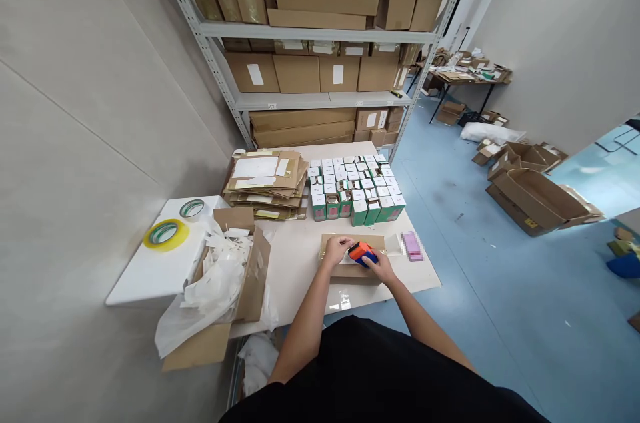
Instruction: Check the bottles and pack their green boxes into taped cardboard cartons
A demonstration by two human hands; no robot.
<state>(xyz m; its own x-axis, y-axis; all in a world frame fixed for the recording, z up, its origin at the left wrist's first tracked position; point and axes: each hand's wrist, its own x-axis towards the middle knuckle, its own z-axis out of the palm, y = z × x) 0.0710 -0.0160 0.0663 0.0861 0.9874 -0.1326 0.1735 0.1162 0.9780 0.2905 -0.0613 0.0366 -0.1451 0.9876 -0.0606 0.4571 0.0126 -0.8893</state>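
Observation:
A flat cardboard box (353, 271) lies at the near edge of the white table (300, 263). My left hand (337, 249) rests on the box's left part with its fingers curled down onto it. My right hand (379, 266) is closed round an orange and blue tape dispenser (361, 252) held on top of the box. Clear tape shows along the box's right end. A pink blurred item (413, 245) lies just right of the box.
Several green and white small boxes (357, 189) stand in rows behind the carton. Flattened cartons (267, 183) are stacked at left. An open carton with white plastic bags (225, 276), tape rolls (167, 234), shelving with cartons (310, 69), floor boxes (535, 199).

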